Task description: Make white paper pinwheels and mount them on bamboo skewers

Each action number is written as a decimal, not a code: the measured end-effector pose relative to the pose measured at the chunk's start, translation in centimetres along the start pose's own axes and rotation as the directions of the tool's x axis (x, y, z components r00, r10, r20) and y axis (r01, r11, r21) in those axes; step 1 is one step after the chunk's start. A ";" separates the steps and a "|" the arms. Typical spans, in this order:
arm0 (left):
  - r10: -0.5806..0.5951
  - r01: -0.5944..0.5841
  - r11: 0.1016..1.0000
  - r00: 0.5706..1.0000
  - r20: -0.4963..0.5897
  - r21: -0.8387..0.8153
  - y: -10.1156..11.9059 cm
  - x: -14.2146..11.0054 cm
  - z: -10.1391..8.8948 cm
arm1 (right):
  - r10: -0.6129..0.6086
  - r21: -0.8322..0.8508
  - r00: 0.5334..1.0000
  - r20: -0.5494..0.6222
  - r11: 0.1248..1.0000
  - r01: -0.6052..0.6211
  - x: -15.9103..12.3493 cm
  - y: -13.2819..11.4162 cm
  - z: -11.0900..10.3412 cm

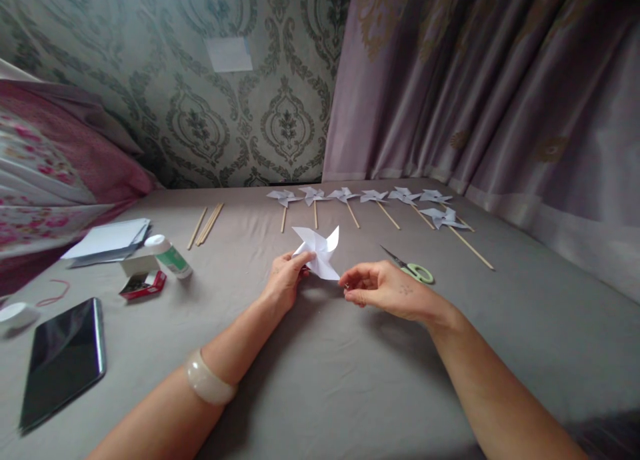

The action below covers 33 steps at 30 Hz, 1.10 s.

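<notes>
My left hand (287, 278) pinches a white paper pinwheel head (323, 252) between thumb and fingers, its folded blades facing up. No stick shows on it. Just to the right, my right hand (385, 288) has thumb and fingers curled together near the tip of the lowest blade. Something tiny shows at those fingertips, too small to name. Behind my right hand lie scissors (417, 272) with light green handles, blades pointing away to the left.
Several finished pinwheels (343, 195) on sticks lie in a row at the back. Leftward are loose wooden sticks (210, 223), a paper stack (107, 240), a glue bottle (173, 259), a small red box (144, 285), a white cap (17, 317) and a black tablet (65, 360).
</notes>
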<state>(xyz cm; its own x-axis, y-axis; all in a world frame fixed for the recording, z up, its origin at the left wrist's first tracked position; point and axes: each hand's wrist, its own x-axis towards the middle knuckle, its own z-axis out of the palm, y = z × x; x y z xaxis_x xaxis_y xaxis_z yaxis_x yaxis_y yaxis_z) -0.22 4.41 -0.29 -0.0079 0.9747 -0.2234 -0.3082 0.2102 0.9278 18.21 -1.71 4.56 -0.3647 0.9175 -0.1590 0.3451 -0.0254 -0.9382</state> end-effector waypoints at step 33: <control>0.021 -0.022 0.999 0.999 0.027 0.026 -0.5 -0.5 0.3 | -0.074 0.030 0.951 -0.299 0.996 0.087 0.5 0.8 0.2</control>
<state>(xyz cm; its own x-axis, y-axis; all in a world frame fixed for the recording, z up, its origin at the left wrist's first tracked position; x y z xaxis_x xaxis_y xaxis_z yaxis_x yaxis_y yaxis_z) 0.17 3.83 -0.53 0.0111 0.9806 -0.1959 -0.2831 0.1910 0.9399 18.11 -1.40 3.71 -0.1139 0.9934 0.0104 0.2857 0.0428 -0.9574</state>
